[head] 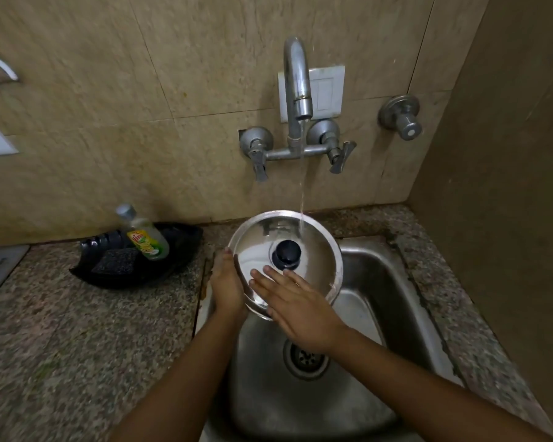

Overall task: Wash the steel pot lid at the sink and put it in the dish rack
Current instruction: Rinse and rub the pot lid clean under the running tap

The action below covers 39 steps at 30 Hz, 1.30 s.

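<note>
You hold the steel pot lid (pixel 304 247) above the stainless sink (pixel 393 317), a little above the middle of the frame, tilted so its knobbed top faces up toward you, with the far rim raised toward the wall and the near rim low over the basin. The lid is round, so it has no long axis; its black knob (pixel 284 255) sits at the centre. Your left hand (pixel 225 282) cups the lid's left rim from behind and below, fingers closed round the edge. Your right hand (pixel 296 306) lies flat on the near part of the top, fingers (pixel 262 277) spread and straight, pressing rather than gripping. A thin stream from the wall tap (pixel 296 78) falls onto the far right part of the lid. The lid's left rim overhangs the sink's left edge, where the speckled granite counter (pixel 77 330) begins. Left of you on that counter a black tray (pixel 179 250) holds a dish soap bottle (pixel 144 237) and a dark scrub pad (pixel 115 263), near your left hand but apart from it. The right side is tight: a narrow strip of counter, then a brown side wall (pixel 508 218). Below the lid the basin is open down to the drain (pixel 307 358).
</note>
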### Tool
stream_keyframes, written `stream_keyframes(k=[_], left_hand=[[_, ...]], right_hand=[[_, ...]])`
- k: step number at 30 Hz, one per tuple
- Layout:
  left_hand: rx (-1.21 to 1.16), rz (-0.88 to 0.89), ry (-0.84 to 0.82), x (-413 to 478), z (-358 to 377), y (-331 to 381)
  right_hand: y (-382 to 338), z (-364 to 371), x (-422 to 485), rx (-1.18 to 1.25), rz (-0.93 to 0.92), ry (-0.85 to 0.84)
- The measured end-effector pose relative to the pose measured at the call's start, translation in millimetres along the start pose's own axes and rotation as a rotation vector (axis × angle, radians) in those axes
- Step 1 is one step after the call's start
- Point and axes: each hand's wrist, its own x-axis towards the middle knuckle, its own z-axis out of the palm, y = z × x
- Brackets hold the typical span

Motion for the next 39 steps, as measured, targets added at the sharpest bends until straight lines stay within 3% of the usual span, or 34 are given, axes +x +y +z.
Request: stream_keyframes(k=[8, 11, 14, 16, 19, 22, 24, 27, 29, 32, 35, 37, 39], left_hand=[[0.079, -0.028, -0.011, 10, -25, 0], [0.157, -0.115, -0.035, 12, -36, -7], [0.156, -0.182, -0.138, 9, -37, -21], [0.157, -0.34, -0.19, 9, -43, -26], [0.404, -0.6, -0.337, 11, -66, -26], [0.656, -0.509, -0.278, 13, -71, -40], [0.513, -0.465, -0.273, 14, -67, -49], [0.05, -0.5, -0.426, 11, -67, -53], [-0.024, -0.482, -0.44, 11, -74, -54], [0.028, -0.414, -0.335, 7, -70, -51], [0.071, -0.307, -0.251, 2, -54, -45], [0.094, -0.244, -0.182, -3, -40, -44], [0.113, -0.213, -0.129, -7, -24, -44]], right_hand=[[40, 13, -47, -0.042, -0.109, -0.064], [58, 6, -62, -0.083, -0.001, -0.016], [55, 5, -59, 0.004, -0.103, 0.066], [53, 4, -59, 0.15, -0.122, 0.108], [52, -5, -50, 0.538, 0.134, 0.105], [53, -14, -26, 0.874, 0.437, 0.085], [57, -19, -12, 1.099, 0.584, 0.1], [60, -18, 2, 1.278, 0.77, 0.084], [62, -12, 9, 1.317, 0.878, 0.105], [67, 1, 18, 1.2, 0.982, 0.157], [69, 11, 23, 0.777, 0.951, 0.114], [68, 18, 24, 0.295, 0.789, 0.053], [59, 25, 27, 0.027, 0.553, -0.035]])
